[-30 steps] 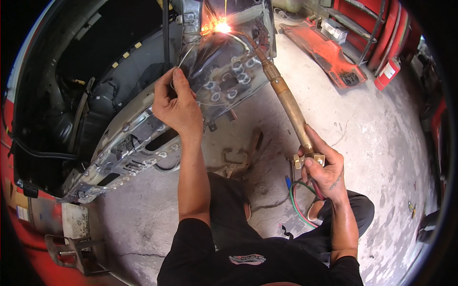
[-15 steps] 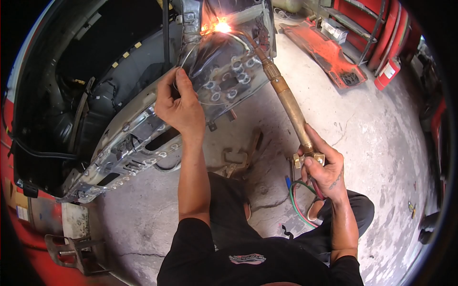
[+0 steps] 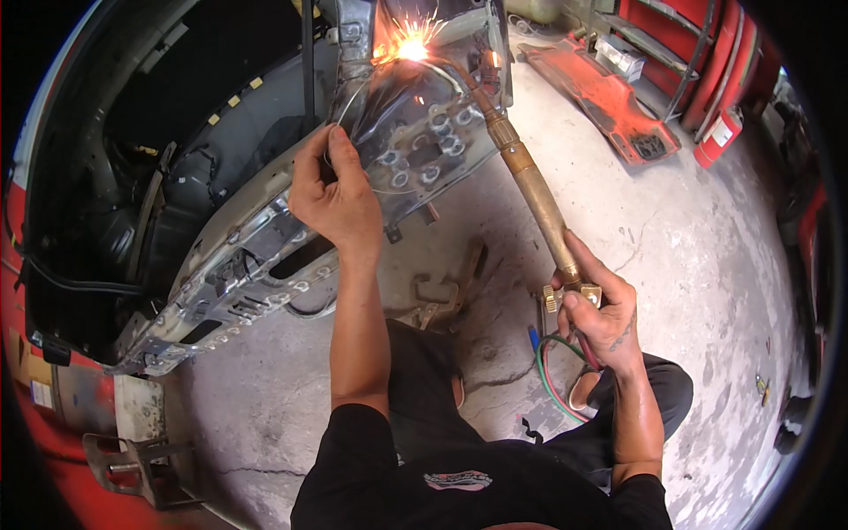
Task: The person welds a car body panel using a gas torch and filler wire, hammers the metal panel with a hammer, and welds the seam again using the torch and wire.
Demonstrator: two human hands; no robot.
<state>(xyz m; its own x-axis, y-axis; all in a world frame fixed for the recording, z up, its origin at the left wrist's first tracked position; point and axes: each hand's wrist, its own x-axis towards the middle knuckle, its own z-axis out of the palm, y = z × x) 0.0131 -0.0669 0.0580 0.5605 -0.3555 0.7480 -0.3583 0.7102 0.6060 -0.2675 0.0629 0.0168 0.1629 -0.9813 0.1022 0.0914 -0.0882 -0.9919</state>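
My right hand (image 3: 602, 314) is wrapped around the valve end of a brass welding torch (image 3: 536, 190). The torch slants up and left, its tip close to a bright flame with sparks (image 3: 413, 49) on the bare metal of a car body panel (image 3: 415, 124). Between the thumb and fingers of my left hand (image 3: 336, 190) is a thin welding wire (image 3: 351, 103), which curves up toward the flame. Glare hides the exact spot where wire and torch tip meet the metal. Red and green hoses (image 3: 548, 375) hang below my right hand.
A red panel (image 3: 601, 97) lies on the concrete floor at upper right, near a fire extinguisher (image 3: 717, 137) and a red shelf cart. Locking clamps (image 3: 433, 296) rest on the floor beneath the car body. A metal stand (image 3: 141, 468) is at lower left.
Sparks now spray upward from the flame, more than before. My left hand has shifted very slightly; the right hand and torch stay in place.
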